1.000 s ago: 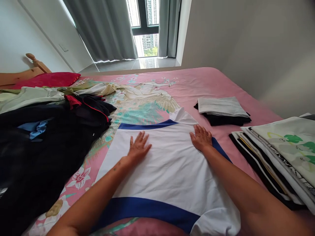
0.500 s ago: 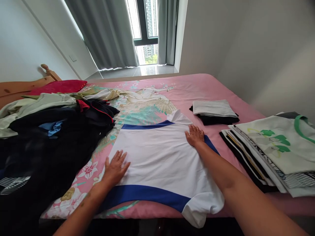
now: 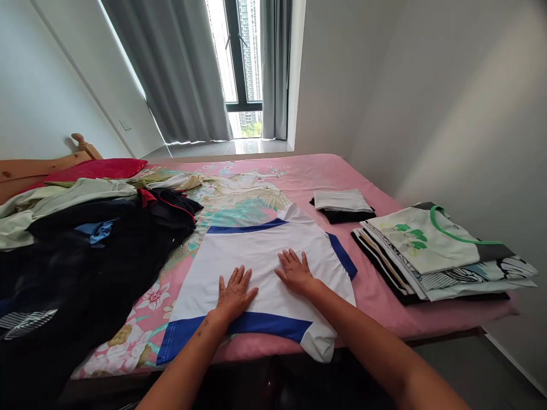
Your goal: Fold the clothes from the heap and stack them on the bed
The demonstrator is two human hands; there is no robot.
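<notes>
The left hand [image 3: 236, 294] and right hand [image 3: 296, 273], fingers spread, grasping nothing, are resting on the white-and-blue short-sleeved shirt [image 3: 256, 249], seemingly pressing it flat; it is lying at the bed's [image 3: 318, 171] near edge, one sleeve [image 3: 319, 340] overhanging.

The pink bed [image 3: 318, 171] supported: red pillow [image 3: 102, 168], loose clothing [image 3: 137, 236], white-and-blue shirt [image 3: 258, 253], low folded stack [image 3: 343, 201], taller folded stack [image 3: 431, 250].

A home bedroom: pink-sheeted bed [image 3: 316, 171], wooden headboard [image 3: 40, 167] at its left end, grey curtains [image 3: 175, 74] beyond it.
</notes>
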